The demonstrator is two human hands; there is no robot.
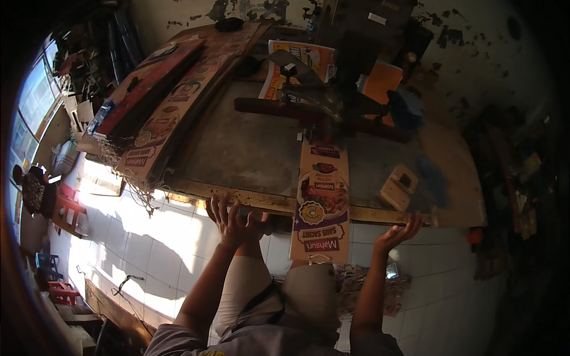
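A long printed cardboard strip lies across the worktable. Its near end hangs over the front edge above my lap, with a small pale loop at the tip. The far end reaches under a dark metal machine. My left hand is at the table's front edge, left of the strip, fingers spread and nothing seen in them. To the right of the strip, my right hand rests its outstretched fingers at the same edge, also holding nothing visible. Just beyond it lies a small wooden block with a dark fitting.
At the left, a stack of similar printed strips has tangled strings hanging off the edge. Printed sheets and an orange sheet lie behind the machine. More strips are on the tiled floor, and a red stool stands left.
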